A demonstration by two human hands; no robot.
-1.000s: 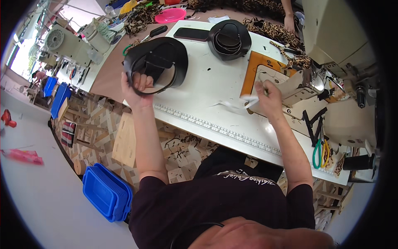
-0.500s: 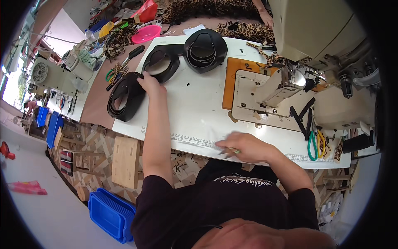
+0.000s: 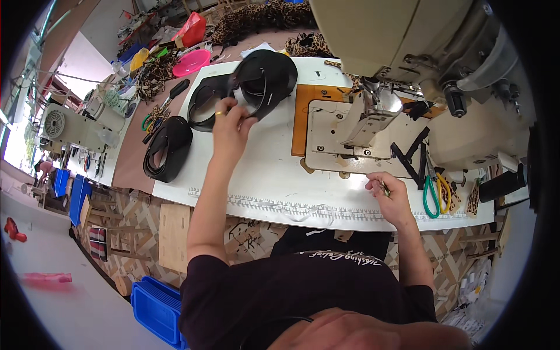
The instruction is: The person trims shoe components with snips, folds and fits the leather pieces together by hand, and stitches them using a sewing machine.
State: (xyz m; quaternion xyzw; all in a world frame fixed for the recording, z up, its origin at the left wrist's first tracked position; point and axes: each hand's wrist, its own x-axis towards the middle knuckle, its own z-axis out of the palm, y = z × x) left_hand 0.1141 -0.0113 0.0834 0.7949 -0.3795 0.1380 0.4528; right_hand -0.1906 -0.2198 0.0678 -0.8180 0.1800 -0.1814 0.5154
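Sewing machine right, bundles left, basin behind

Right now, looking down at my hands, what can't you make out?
All in the head view:
- Small tool: mostly covered by the right hand, so its full shape is hidden.
- Left hand: fingertips blurred against the black piece; I can't tell the exact grip.
- Sewing machine: upper part cut off by the top edge.
- Leopard fabric: its right end is hidden behind the machine.

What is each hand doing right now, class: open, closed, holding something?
Left hand: closed, holding a black curved piece.
Right hand: closed around a small object, mostly hidden.
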